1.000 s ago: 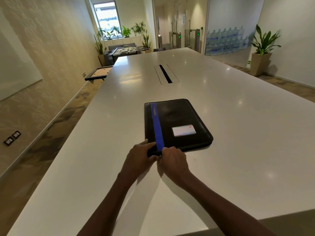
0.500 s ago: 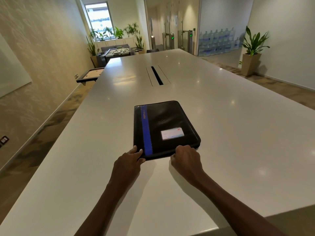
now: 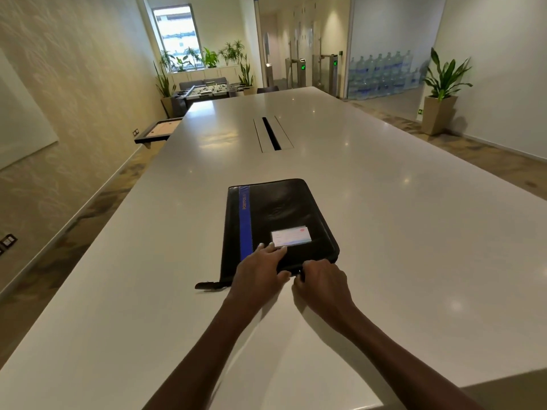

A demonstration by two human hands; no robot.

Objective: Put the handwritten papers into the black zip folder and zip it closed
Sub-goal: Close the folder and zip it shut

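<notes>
Black zip folder (image 3: 278, 220) lies flat, long axis pointing away.

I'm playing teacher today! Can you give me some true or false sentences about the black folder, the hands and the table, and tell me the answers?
1. The black zip folder lies closed and flat on the white table. True.
2. The left hand rests with straight fingers on top of the folder. True.
3. The right hand is up in the air, far from the folder. False: it is at the folder's near edge, fingers curled there, seemingly on the zip pull.
4. The folder has a red stripe. False: the stripe is blue.
5. Handwritten papers lie loose on the table. False: no papers are in sight.
6. A small black strap sticks out at the folder's near left corner. True.
</notes>
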